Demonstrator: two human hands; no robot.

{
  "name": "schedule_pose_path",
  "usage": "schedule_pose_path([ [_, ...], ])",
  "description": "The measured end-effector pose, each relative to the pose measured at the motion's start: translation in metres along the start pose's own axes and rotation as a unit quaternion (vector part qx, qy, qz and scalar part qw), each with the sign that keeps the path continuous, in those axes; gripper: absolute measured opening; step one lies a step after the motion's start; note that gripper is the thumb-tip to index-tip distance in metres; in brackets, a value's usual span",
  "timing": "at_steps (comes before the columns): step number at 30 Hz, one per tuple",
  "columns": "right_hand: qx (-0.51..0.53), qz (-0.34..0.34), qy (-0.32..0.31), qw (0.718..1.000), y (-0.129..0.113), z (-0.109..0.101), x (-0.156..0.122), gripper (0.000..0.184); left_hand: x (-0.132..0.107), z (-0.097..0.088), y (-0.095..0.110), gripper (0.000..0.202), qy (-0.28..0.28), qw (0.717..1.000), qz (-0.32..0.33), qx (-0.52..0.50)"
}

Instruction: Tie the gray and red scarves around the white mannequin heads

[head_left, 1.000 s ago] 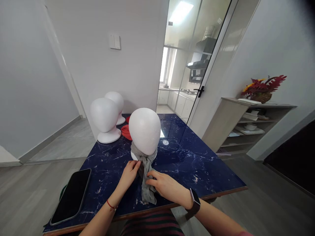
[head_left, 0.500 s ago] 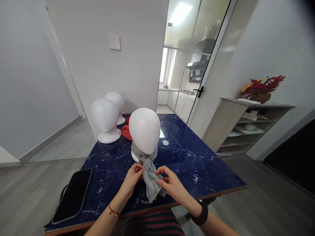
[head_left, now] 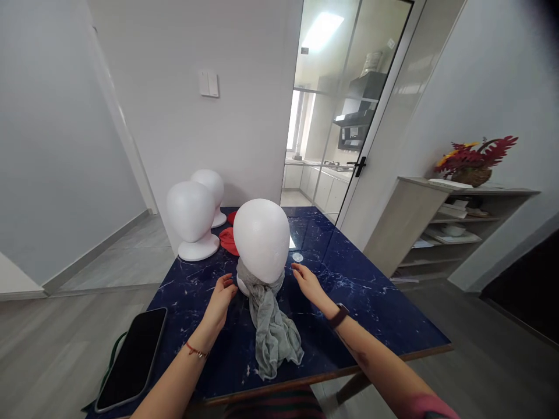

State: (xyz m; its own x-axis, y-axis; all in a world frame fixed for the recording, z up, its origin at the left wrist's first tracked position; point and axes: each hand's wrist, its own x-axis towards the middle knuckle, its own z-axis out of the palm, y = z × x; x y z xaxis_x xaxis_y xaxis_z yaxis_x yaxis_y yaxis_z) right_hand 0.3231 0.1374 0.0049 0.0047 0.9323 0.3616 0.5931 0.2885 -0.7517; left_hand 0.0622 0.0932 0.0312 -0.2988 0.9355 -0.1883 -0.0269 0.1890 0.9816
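Observation:
A white foam mannequin head (head_left: 261,235) stands upright near the middle of the table. Round its neck is a thin grey scarf (head_left: 271,331), knotted in front, its ends spread over the tabletop towards me. My left hand (head_left: 222,298) is at the left of the neck and base, fingers loosely curved with nothing in them. On the other side, my right hand (head_left: 308,284) hovers close to the neck, its fingers stretched out and holding nothing. Whether either hand touches the head's base I cannot tell.
Two more white foam heads (head_left: 191,212) stand at the back left. Red cloth (head_left: 228,241) lies behind the scarfed head. A dark tablet or large phone (head_left: 132,358) rests on the front left of the blue marbled table (head_left: 362,308). A glass door (head_left: 327,116) stands behind.
Both hands have let go of the grey scarf and moved apart, up to either side of the head's neck. The scarf ends now hang free and lie spread on the table.

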Motion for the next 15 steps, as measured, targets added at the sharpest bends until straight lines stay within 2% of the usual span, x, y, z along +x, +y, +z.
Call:
schedule_pose_path([
  [4, -0.079, -0.033, 0.038, 0.996, 0.009, 0.032, 0.027, 0.026, 0.024, 0.016, 0.000, 0.051, 0.010, 0.988, 0.074, 0.135],
  [6, -0.091, -0.038, 0.039, 0.994, 0.009, 0.041, 0.027, 0.023, 0.031, 0.019, -0.005, 0.052, 0.006, 0.984, 0.102, 0.146],
  [9, -0.139, -0.058, 0.012, 0.989, 0.011, 0.048, 0.018, 0.023, 0.032, 0.019, -0.016, 0.048, -0.029, 0.967, 0.186, 0.170],
  [11, -0.159, -0.069, -0.009, 0.985, 0.013, 0.051, 0.013, 0.025, 0.030, 0.020, -0.024, 0.043, -0.032, 0.952, 0.236, 0.191],
  [15, -0.064, -0.092, -0.013, 0.994, 0.016, 0.056, 0.009, 0.023, 0.020, 0.023, -0.026, 0.039, -0.010, 0.943, 0.269, 0.196],
])
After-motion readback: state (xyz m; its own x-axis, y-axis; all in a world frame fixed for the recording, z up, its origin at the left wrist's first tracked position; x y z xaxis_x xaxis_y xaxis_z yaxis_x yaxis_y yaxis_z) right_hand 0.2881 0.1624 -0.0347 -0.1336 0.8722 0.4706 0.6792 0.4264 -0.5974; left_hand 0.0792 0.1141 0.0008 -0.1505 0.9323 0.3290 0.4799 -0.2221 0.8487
